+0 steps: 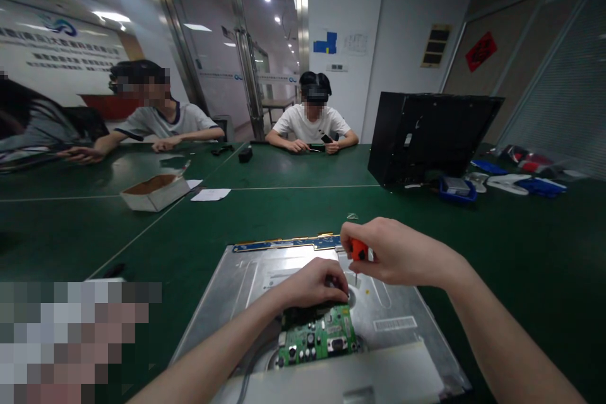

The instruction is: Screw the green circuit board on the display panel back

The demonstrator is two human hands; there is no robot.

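Observation:
A green circuit board (318,336) lies on the silver metal back of a flat display panel (395,303). My left hand (318,283) is closed, its fingers curled down at the board's far right corner; what the fingertips pinch is hidden. In my right hand (392,251) is a screwdriver with a red and black handle (358,250). Its thin shaft points down, the tip just above or at the panel near my left fingertips; contact cannot be made out. A narrow blue circuit strip (284,243) runs along the panel's far edge.
A black monitor housing (430,136) stands at the right, with a blue tray (457,189) and gloves (530,184) beside it. An open cardboard box (155,193) and white paper (211,194) lie left on the green table (265,208). Several people sit across and left.

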